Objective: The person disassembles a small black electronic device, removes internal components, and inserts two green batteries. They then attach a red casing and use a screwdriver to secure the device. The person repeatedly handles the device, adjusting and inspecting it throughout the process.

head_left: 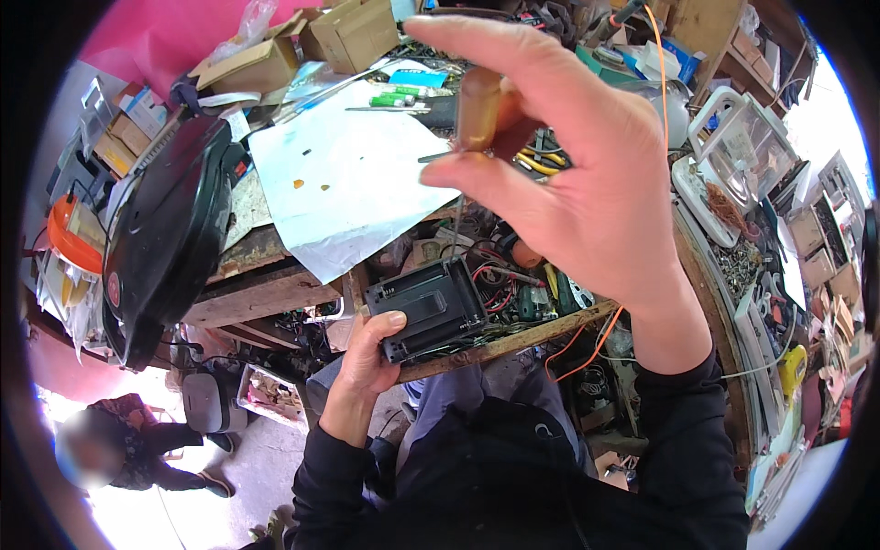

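My right hand (596, 192) is raised at the upper centre, holding a screwdriver with a translucent amber handle (478, 110), index finger arched over its top and thumb at its base. The shaft points down toward the top edge of a black plastic casing (422, 307); whether the tip touches it is unclear. My left hand (367, 353) grips that casing from below, thumb on its face. Behind them lies a white paper sheet (330, 202) with small bits on it. Yellow-handled pliers (541, 160) are partly hidden by my right hand.
A drawer full of tangled wires (486, 266) is beneath my hands. A large black lid-like object (165, 238) stands left, cardboard boxes (348, 37) at the back, cluttered shelves (807, 275) right. An orange cable (605, 335) hangs down. Another person (128, 445) is at lower left.
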`<control>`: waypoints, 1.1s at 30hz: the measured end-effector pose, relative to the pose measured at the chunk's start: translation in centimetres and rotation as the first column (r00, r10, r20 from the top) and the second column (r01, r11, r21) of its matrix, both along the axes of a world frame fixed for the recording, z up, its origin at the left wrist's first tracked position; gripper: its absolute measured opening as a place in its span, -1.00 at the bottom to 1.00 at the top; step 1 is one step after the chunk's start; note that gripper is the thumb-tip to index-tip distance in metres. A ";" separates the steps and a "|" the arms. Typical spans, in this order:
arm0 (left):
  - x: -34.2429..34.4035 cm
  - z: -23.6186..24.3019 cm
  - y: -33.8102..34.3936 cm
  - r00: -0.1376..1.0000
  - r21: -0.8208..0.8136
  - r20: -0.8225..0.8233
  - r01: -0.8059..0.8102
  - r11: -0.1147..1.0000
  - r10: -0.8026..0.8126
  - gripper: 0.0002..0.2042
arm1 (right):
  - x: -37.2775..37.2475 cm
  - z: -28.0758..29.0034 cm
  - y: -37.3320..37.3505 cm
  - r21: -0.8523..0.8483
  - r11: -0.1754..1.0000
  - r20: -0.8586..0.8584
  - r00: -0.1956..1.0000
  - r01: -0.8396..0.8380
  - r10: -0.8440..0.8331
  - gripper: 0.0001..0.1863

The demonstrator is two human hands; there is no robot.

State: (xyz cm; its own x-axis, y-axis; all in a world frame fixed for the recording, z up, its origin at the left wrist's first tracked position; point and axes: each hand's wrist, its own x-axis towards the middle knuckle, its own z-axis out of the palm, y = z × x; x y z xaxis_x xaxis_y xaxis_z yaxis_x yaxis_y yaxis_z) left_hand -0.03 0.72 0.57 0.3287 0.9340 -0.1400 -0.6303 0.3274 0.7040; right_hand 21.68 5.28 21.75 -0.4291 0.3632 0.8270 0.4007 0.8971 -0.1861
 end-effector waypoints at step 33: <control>-0.4 -0.6 -0.2 0.999 0.001 0.014 -0.039 0.999 0.039 -0.40 | -1.4 -0.8 0.2 0.089 0.993 -0.163 0.983 -0.074 0.088 -0.54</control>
State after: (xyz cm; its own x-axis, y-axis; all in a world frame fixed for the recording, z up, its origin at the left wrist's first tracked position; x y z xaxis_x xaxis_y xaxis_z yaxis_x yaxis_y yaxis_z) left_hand -0.45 0.51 -0.07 0.2939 0.9464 -0.1340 -0.6526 0.3011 0.6953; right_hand 20.33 5.45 20.99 -0.3083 0.2604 0.9150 0.2955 0.9404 -0.1681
